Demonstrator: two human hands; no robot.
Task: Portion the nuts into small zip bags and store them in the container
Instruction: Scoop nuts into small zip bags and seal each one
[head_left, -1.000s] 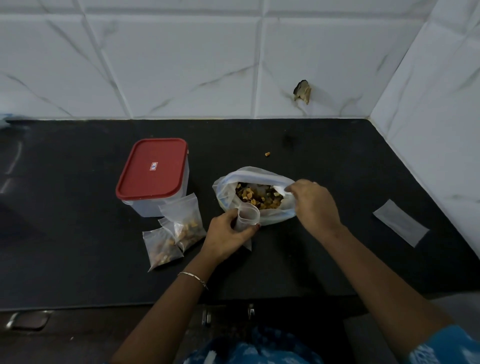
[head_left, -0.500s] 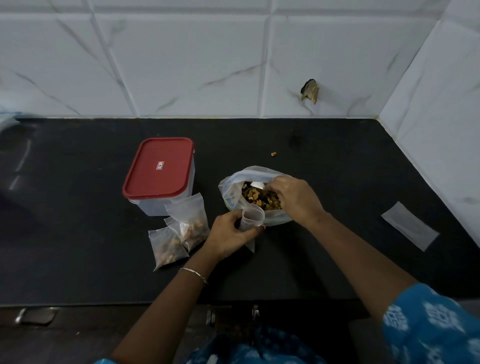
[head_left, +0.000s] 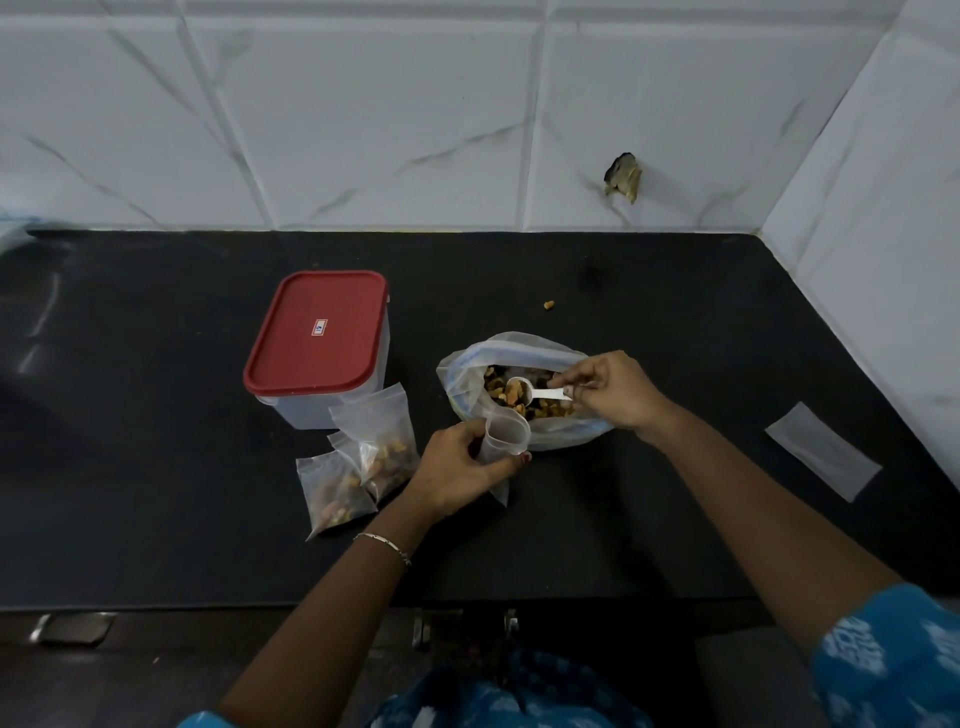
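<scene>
A large clear bag of mixed nuts (head_left: 467, 364) lies open on the black counter. My right hand (head_left: 613, 389) holds a small white scoop (head_left: 537, 392) heaped with nuts just above the bag's mouth. My left hand (head_left: 457, 470) holds a small empty zip bag (head_left: 504, 436) with its mouth held wide, right in front of the large bag. Left of that hand lie filled small zip bags (head_left: 374, 452) in a loose pile. Behind them stands a clear container with a red lid (head_left: 319, 332), closed.
An empty flat zip bag (head_left: 823, 449) lies at the right of the counter. One stray nut (head_left: 549, 304) sits behind the large bag. White tiled walls close the back and right sides. The counter's front edge (head_left: 156, 605) runs below my arms.
My right hand went into the large bag and has come up with the scoop full of nuts. My left hand has stayed put with the small bag open.
</scene>
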